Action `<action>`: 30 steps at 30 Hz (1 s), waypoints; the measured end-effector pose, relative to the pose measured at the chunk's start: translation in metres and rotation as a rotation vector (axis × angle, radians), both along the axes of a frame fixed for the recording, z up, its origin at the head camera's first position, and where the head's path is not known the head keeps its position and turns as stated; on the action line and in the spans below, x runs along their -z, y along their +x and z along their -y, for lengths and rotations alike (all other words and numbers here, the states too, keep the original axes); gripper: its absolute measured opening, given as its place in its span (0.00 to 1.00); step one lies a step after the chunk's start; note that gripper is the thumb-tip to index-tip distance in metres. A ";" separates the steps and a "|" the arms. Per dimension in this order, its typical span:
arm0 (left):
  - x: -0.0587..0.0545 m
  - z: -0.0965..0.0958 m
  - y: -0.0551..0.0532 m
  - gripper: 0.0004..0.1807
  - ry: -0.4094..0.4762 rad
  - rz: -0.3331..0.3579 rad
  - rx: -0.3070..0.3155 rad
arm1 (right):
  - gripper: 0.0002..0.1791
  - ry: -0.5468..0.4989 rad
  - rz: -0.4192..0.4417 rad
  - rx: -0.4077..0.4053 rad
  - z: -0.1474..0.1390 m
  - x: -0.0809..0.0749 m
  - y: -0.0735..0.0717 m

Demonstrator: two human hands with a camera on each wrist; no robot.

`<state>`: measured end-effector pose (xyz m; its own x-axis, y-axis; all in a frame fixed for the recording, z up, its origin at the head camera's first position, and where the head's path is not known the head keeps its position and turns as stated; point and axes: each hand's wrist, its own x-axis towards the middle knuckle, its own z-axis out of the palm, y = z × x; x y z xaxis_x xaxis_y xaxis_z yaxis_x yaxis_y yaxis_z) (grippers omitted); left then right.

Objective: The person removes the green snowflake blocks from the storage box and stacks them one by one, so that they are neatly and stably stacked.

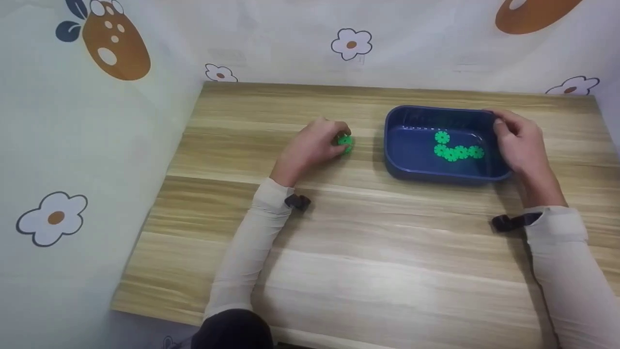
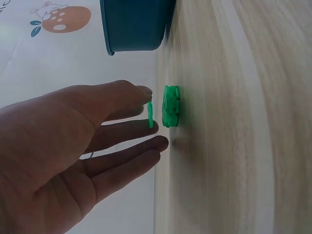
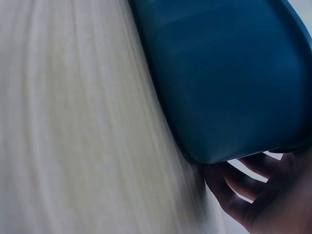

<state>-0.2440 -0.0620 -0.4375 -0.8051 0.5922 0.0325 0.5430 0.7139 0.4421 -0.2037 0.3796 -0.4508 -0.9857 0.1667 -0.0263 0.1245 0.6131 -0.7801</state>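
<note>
Within left hand (image 1: 315,143), pinched green disc (image 2: 150,115)

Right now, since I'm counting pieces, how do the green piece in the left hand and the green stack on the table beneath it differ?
The held piece is a single thin disc; the stack is thicker, apparently layered. The held piece is pinched in the left hand, off the table; the stack rests on the table. Both are green.
</note>
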 end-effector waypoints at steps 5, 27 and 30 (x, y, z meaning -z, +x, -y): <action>0.000 0.001 0.001 0.12 -0.005 0.001 0.023 | 0.27 0.014 -0.003 -0.001 0.000 -0.001 -0.001; 0.001 0.000 0.003 0.16 -0.018 0.004 0.036 | 0.26 0.029 -0.013 0.003 -0.003 0.002 0.000; 0.003 0.000 0.003 0.15 -0.016 -0.004 0.040 | 0.27 0.034 -0.011 0.002 -0.003 0.003 0.000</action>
